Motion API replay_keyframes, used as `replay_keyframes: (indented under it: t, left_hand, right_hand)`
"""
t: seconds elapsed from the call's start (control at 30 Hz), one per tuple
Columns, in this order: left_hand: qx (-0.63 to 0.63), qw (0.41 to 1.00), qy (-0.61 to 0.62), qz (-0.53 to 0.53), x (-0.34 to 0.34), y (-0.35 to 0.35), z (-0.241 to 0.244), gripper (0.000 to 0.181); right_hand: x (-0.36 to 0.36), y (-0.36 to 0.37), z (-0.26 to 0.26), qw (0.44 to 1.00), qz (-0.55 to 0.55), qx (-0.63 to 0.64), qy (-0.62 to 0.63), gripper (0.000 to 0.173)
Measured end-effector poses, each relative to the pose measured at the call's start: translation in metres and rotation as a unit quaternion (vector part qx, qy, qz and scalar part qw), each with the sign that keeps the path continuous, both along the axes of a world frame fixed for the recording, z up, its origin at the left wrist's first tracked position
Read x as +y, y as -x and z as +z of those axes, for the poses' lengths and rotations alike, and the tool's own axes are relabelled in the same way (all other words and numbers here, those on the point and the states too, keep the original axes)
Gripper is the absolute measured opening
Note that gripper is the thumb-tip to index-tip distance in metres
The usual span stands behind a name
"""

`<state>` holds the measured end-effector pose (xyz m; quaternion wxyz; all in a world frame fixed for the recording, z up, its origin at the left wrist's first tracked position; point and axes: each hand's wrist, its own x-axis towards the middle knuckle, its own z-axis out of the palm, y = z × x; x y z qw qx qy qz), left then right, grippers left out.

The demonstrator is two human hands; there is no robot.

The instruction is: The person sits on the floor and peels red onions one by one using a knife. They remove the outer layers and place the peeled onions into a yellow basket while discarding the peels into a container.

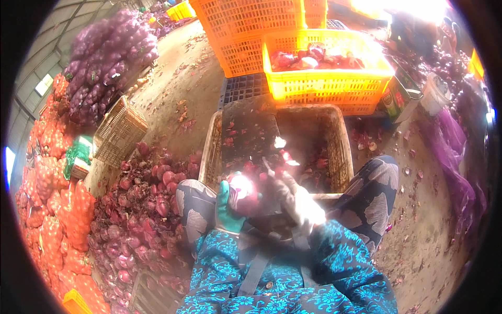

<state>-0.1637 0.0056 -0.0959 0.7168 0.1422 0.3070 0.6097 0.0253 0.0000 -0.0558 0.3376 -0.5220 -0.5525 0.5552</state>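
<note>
A peeled red onion (pixel 242 192) rests in my left hand (pixel 228 212), which wears a green glove with the fingers curled around the bulb. My right hand (pixel 300 202), in a pale glove, is close to the onion's right side, over the near part of a crate. Blur hides its fingertips. A thin pointed shape (pixel 268 166) sticks up from them; whether it is a tool or a finger I cannot tell. Between my knees stands a dirty plastic crate (pixel 345 157) with a dark board (pixel 249 125) across its left part. Onion skins (pixel 321 161) lie inside.
A yellow crate (pixel 329 88) of onions stands ahead beside stacked orange crates (pixel 243 43). Loose red onions (pixel 137 231) heap at my left, near orange mesh sacks (pixel 70 219), an empty crate (pixel 121 131) and purple sacks (pixel 110 62). Purple netting (pixel 447 145) lies right.
</note>
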Motion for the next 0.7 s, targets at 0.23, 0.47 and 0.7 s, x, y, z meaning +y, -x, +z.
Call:
replay_keyframes:
  t: [0.23, 0.47, 0.7]
  left_hand:
    - [-0.025, 0.993, 0.061, 0.095, 0.006, -0.011, 0.01, 0.032]
    - [0.083, 0.994, -0.032, 0.06, 0.002, 0.0, -0.013, 0.03]
    - [-0.269, 0.959, -0.016, -0.084, 0.0, 0.002, 0.006, 0.066]
  right_hand:
    - [-0.023, 0.025, 0.01, 0.974, 0.105, -0.16, -0.123, 0.053]
    - [-0.014, 0.038, -0.011, 0.995, 0.013, 0.089, -0.053, 0.048]
    - [0.017, 0.008, -0.027, 0.979, -0.066, 0.137, 0.138, 0.045]
